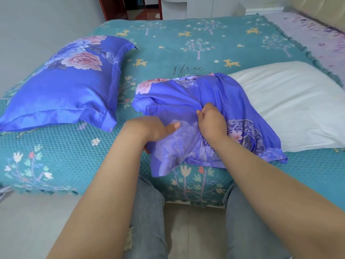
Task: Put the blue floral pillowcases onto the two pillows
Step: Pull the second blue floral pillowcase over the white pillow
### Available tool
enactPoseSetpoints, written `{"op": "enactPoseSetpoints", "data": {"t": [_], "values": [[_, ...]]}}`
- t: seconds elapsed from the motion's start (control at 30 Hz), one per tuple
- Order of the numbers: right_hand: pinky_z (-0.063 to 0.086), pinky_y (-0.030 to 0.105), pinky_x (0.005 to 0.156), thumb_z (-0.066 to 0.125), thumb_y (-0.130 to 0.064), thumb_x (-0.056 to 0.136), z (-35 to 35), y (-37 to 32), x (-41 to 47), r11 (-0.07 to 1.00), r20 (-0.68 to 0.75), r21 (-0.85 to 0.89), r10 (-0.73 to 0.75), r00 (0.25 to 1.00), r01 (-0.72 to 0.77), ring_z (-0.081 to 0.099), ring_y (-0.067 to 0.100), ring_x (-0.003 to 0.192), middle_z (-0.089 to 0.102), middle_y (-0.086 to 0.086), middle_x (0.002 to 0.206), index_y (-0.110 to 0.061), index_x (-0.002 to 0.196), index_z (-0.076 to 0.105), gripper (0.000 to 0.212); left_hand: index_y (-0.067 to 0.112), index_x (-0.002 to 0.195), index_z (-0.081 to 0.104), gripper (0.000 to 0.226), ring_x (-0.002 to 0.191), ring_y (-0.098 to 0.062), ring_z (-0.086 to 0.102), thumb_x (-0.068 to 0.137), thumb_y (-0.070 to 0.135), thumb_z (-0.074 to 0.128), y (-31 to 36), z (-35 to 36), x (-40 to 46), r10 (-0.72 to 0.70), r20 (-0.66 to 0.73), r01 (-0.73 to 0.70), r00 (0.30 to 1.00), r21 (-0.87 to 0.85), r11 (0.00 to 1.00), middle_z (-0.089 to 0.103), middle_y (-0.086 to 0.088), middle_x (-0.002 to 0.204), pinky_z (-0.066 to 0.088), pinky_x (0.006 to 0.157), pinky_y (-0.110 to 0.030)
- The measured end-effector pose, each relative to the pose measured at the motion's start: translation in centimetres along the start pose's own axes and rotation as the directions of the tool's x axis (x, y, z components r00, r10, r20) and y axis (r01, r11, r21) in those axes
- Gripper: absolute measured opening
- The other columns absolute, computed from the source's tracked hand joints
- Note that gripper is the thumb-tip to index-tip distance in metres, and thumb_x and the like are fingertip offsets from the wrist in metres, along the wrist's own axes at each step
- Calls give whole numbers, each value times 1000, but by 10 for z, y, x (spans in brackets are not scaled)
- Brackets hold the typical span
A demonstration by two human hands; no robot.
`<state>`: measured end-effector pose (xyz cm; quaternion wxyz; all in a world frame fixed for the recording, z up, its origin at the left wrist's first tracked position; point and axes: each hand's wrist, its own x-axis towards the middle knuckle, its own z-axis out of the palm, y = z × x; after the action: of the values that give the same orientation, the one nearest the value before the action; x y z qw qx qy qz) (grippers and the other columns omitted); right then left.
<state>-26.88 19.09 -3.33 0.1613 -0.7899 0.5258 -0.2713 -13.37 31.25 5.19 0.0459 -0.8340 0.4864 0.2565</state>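
One blue floral satin-covered pillow (63,85) done, far left on bed. Second blue floral pillowcase (186,101) half over white pillow (291,103), near right. Left hand (158,129) grips hem, right hand (211,120) pinches bunched fabric; best draw opening rightward evenly.

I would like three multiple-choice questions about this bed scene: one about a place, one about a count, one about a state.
1. Where does the finished pillow lie?
A. left on the bed
B. on the floor
C. on the white pillow

2. How many pillows are fully inside a case?
A. none
B. one
C. two

3. What state is the white pillow in?
A. bare
B. partly covered
C. fully covered

Answers:
1 A, it rests on the teal bedspread at left.
2 B, only the left one.
3 B, the pillowcase covers one end, held by the left hand and right hand.
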Motion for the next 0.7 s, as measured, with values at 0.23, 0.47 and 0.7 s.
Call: {"op": "enactPoseSetpoints", "data": {"t": [0.23,0.47,0.7], "values": [[36,34,63,44,-26,97,-8,2,-11,985,-31,-136,-114,993,108,57,35,95,54,16,113,-3,107,51,26,1,119,50,42,116,-34,53,91,33,52,-6,21,21,11,-284,-17,959,-16,1000,54,-20,128,42,88,-34],[33,38,96,59,-33,85,-34,33,-24,977,-254,-168,-169,952,128,46,32,110,55,8,115,-17,96,69,22,4,126,42,41,124,-36,47,97,32,43,-11,16,34,-82,-410,-2,908,-201,980,47,-20,136,37,98,-38],[36,46,97,52,-45,90,-88,66,-36,964,-216,-149,186,958,-221,41,37,121,45,16,131,-10,128,47,51,7,133,47,69,124,-31,49,90,61,39,-34,28,35,-175,-296,123,939,-188,975,49,-16,138,37,102,-37]]}}
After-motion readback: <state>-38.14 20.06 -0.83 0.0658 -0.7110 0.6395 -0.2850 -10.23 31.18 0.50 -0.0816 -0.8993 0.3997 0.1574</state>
